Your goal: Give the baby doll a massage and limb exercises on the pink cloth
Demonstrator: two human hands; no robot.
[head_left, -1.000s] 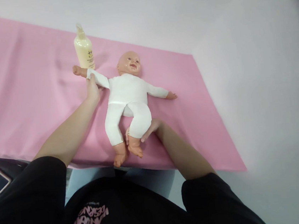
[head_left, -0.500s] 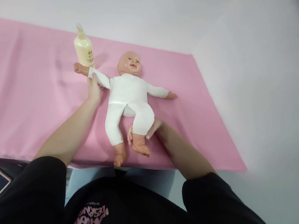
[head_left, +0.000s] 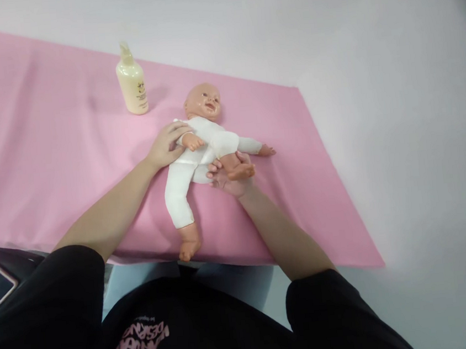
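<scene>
doll (head_left: 196,145) lies head-away on the pink sheet (head_left: 45,133); left hand (head_left: 166,146) grips its folded arm, right hand (head_left: 229,176) clasps its raised leg, both touching

The left hand (head_left: 167,146) now folds the arm of the white-clothed plastic baby doll (head_left: 196,145) across its chest, away from the cream pump bottle (head_left: 132,85) where it lay outstretched. The right hand (head_left: 227,178) now bends the doll's leg up toward the belly, foot raised off the pink cloth (head_left: 48,160).
</scene>
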